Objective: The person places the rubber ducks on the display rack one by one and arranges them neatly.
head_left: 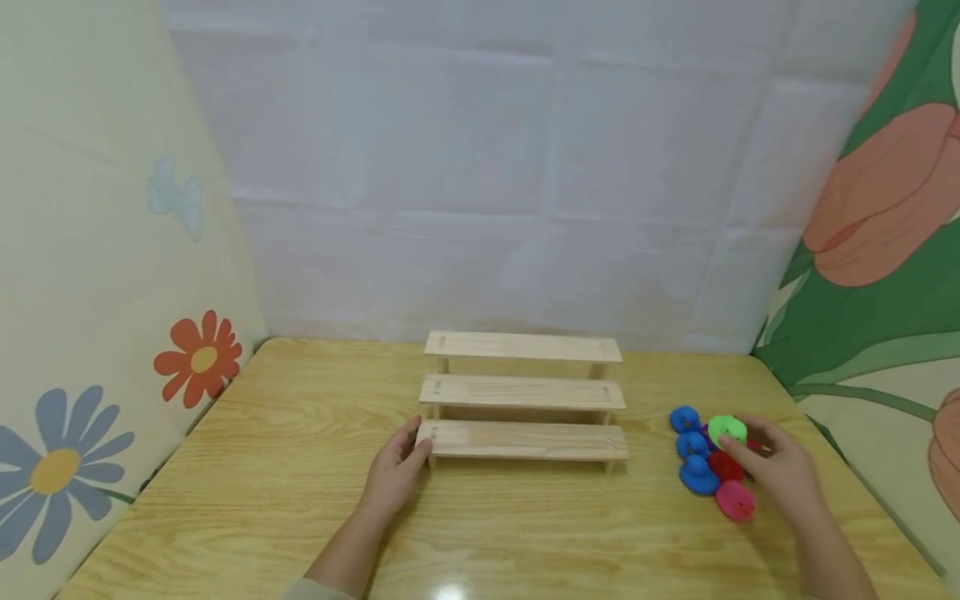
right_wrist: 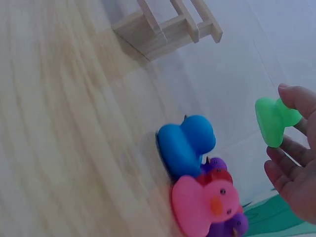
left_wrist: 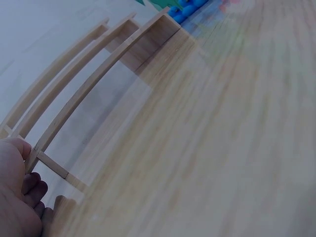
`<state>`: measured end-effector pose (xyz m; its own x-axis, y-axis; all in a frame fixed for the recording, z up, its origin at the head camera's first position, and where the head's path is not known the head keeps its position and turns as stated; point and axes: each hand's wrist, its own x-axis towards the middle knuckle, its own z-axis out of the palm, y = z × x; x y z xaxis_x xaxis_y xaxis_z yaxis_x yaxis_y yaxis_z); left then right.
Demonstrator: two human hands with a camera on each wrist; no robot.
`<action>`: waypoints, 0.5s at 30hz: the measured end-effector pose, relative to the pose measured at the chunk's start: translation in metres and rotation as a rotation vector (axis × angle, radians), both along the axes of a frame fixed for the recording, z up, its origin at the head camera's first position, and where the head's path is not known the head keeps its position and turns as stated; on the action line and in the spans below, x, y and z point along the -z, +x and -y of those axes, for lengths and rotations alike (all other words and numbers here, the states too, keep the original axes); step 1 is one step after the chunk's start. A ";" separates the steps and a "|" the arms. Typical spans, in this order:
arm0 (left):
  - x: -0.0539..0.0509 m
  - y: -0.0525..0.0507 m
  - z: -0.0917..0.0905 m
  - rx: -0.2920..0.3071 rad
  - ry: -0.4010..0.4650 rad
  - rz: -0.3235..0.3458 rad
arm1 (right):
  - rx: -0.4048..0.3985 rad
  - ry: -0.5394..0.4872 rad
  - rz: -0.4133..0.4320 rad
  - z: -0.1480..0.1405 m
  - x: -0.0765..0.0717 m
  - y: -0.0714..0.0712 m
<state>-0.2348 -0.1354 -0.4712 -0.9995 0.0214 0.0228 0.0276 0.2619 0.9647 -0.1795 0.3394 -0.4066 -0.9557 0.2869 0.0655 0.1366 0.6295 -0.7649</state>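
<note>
A three-tier wooden rack (head_left: 523,392) stands at the middle of the table. My left hand (head_left: 395,471) grips the left end of its lowest shelf; in the left wrist view the thumb and fingers of the hand (left_wrist: 19,192) are around that shelf's end (left_wrist: 37,148). My right hand (head_left: 783,471) pinches a green rubber duck (head_left: 727,430) above the group of ducks at the right. In the right wrist view the green duck (right_wrist: 270,121) is between thumb and fingers of the hand (right_wrist: 298,153), raised off the table.
Below the green duck are blue ducks (head_left: 698,475), a red duck (head_left: 726,467), a pink duck (head_left: 736,502) and purple ones (right_wrist: 217,163), close together. A white cloth (head_left: 487,167) hangs behind the table (head_left: 262,500); patterned panels flank both sides.
</note>
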 end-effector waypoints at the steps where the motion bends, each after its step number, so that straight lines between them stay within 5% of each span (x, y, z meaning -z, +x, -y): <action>1: 0.000 0.000 0.000 0.000 0.000 0.001 | -0.005 -0.002 -0.005 0.003 -0.002 -0.002; 15: 0.000 -0.001 -0.001 -0.020 0.006 -0.003 | -0.151 -0.012 -0.075 0.041 -0.014 -0.033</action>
<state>-0.2361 -0.1341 -0.4709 -0.9997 0.0009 0.0259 0.0253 0.2567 0.9661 -0.2122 0.2985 -0.3924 -0.9806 0.1412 0.1360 -0.0173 0.6290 -0.7772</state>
